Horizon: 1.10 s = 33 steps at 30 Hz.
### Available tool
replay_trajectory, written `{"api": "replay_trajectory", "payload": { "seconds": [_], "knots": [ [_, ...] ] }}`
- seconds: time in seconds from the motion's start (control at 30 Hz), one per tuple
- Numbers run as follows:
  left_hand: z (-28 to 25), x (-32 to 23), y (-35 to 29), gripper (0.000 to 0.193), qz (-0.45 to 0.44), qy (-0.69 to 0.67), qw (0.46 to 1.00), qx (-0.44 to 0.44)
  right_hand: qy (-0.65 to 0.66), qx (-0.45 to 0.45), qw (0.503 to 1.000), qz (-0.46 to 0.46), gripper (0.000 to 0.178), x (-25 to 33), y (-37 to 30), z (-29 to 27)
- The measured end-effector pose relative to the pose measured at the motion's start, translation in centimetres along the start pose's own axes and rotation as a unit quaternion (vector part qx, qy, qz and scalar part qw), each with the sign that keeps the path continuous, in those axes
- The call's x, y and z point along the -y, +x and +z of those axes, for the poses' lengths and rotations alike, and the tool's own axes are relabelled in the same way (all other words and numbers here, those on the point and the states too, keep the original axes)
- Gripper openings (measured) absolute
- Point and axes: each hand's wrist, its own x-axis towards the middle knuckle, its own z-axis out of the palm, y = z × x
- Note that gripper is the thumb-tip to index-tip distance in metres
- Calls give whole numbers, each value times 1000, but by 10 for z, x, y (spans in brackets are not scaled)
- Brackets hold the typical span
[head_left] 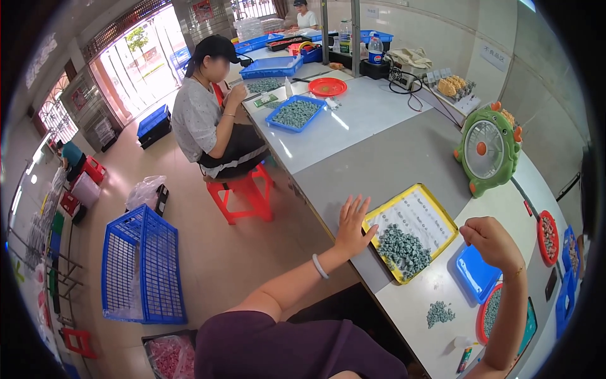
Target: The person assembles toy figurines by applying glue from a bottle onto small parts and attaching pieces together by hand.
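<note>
A yellow-rimmed tray (456, 232) lies on the table in front of me. Toward its near end is a heap of small grey-green pieces (404, 251), and rows of single pieces (413, 211) sit on its white lining. My left hand (355, 226), fingers spread, is at the tray's left edge, with nothing in its grasp. Past the opposite edge, my right hand (491, 242) is raised with the fingers curled into a fist. Whatever it may hold is hidden. A shallow blue tray (476, 273) lies just below that hand.
Loose grey-green pieces (440, 313) and a small bottle (465, 359) lie nearby on the table. Beyond the tray stands a green fan (489, 150). A seated co-worker (211, 114) is beside a blue tray of pieces (295, 115). A blue crate (142, 265) stands on the floor at left.
</note>
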Motion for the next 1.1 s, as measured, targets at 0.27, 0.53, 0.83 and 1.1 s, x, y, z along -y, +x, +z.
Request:
{"api": "replay_trajectory", "payload": {
  "seconds": [0.27,0.53,0.83,1.1],
  "knots": [
    [-2,3,-1,68,-5,-8,1000,-1,-57,34,997,-47,31,-3,-2,10],
    [-1,2,-5,68,-13,-4,1000,6,-65,39,997,-27,30,-5,-6,14],
    [3,8,0,70,4,1,1000,-9,-217,-275,891,-289,63,37,-3,7],
    [4,10,-3,67,5,3,999,-33,-159,85,954,-239,13,56,-16,-42]
  ]
}}
